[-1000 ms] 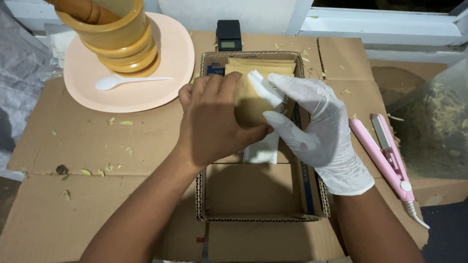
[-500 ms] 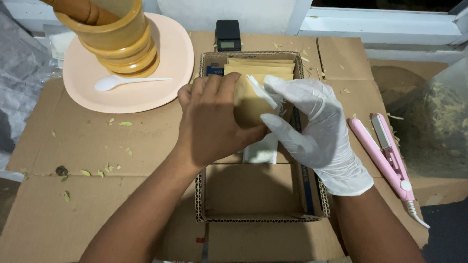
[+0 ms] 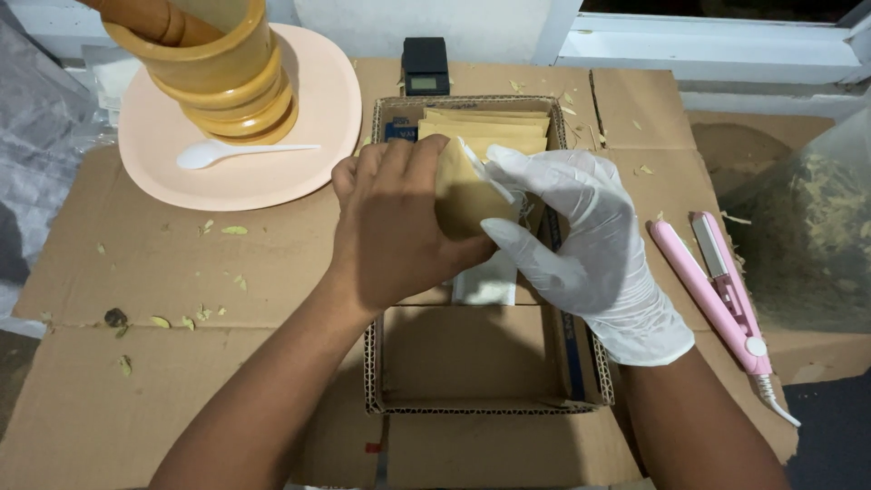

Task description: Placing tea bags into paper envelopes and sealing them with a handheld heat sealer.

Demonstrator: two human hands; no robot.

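Here, both hands meet over the open corrugated cardboard box (image 3: 485, 363) near the middle of the cardboard-covered counter (image 3: 136, 281). The bare left hand (image 3: 395, 227) wraps over a small flat tan paper pouch (image 3: 458, 195), fingers across its top and left side, while the white-gloved right hand (image 3: 572, 240) pinches the pouch's upper right edge, so the two are clamped together on it. The pouch sits upright above the middle of the box, just in front of a row of similar tan pouches (image 3: 485, 127) stacked at the far end.

It looks light and thin, with a papery skin that would crease or buckle if squeezed; its contents cannot be seen. Holding it by the edges with flat fingers, as now, seems the safest grip, and the glove probably adds friction against the smooth surface. A white slip or pouch (image 3: 485, 277) lies in the box below the hands.

To the far left a wooden mortar with pestle (image 3: 213, 73) stands on a round pale pink plate (image 3: 299, 145) beside a white plastic spoon (image 3: 227, 152). A pink handheld sealer (image 3: 721, 281) lies to the right, a small black scale (image 3: 425, 65) beyond the box.
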